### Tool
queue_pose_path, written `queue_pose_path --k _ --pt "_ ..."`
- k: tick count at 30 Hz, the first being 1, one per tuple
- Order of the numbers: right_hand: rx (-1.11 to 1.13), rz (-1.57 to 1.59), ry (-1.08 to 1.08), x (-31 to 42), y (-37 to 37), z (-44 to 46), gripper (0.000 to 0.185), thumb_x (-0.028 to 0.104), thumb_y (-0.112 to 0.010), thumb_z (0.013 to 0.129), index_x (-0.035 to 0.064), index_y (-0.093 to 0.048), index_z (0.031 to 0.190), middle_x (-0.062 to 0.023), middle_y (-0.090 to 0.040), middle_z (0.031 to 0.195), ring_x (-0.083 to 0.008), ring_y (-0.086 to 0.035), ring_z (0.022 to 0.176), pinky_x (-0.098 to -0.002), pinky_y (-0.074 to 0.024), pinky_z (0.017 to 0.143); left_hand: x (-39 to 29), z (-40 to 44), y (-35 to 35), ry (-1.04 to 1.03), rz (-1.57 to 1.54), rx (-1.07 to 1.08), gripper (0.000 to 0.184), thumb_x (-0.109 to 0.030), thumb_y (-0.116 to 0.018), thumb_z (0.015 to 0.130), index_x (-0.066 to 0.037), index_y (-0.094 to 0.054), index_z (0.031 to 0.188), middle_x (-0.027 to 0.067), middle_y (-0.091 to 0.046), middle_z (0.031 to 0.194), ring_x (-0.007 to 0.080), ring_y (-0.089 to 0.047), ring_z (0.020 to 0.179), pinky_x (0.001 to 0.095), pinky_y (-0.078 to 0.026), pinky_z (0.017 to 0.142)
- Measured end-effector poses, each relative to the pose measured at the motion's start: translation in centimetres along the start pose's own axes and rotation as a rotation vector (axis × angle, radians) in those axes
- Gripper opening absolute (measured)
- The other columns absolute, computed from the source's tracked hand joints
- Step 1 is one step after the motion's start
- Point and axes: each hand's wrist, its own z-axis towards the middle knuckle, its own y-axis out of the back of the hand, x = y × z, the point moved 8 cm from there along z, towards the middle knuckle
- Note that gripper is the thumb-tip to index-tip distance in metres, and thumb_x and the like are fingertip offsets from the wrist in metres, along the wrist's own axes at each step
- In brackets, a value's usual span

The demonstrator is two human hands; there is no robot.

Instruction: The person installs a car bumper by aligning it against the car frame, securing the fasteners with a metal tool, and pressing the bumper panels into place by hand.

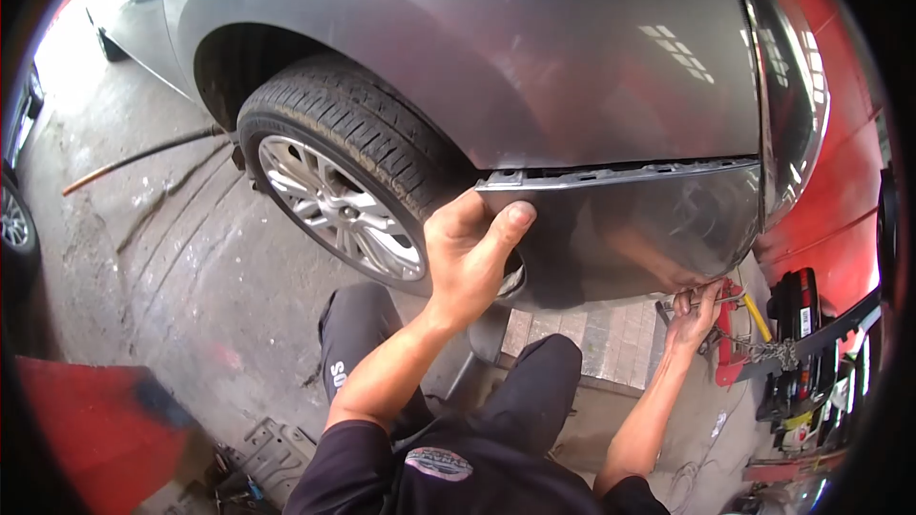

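Note:
A dark grey car bumper (620, 238) hangs partly off the car, with a gap along its top edge below the grey body panel (572, 67). My left hand (472, 253) grips the bumper's front end beside the wheel arch, thumb on the outer face and fingers hidden behind. Lower right, my right hand (695, 313) holds the bumper's bottom edge with bent fingers, partly hidden. Close to my left hand is the rear wheel (334, 200), with a silver multi-spoke rim. The tail light (787, 86) sits above the bumper's right end.
A red stand with a yellow handle (756, 318) and a chain (768, 353) are near my right hand. Car parts (801, 324) are stacked at the right. A long rod (143, 157) lies left of the wheel, and a red panel (95, 420) stands lower left.

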Motion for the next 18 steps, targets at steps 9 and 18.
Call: queue_pose_path --k 9,18 --pt "0.058 -0.036 0.031 -0.9 1.8 0.8 0.039 0.043 -0.063 0.099 0.0064 -0.053 0.103 0.0008 -0.045 0.076 -0.0068 -0.04 0.052 -0.0215 -0.0265 0.046 -0.5 0.5 -0.2 -0.064 -0.018 0.027 0.029 -0.028 -0.071 0.096 0.001 -0.068 0.099 -0.0036 -0.057 0.069 0.0033 -0.046 0.055 0.0198 -0.035 0.049" --pt "0.101 -0.039 0.013 -0.5 0.9 0.5 0.04 0.044 -0.062 0.099 0.0051 -0.054 0.094 0.0014 -0.043 0.072 -0.0082 -0.039 0.053 -0.0225 -0.0273 0.048 -0.3 0.4 -0.1 -0.037 -0.03 0.016 0.027 -0.024 -0.071 0.096 0.003 -0.069 0.094 -0.0048 -0.06 0.074 0.0023 -0.048 0.066 0.0192 -0.039 0.058"
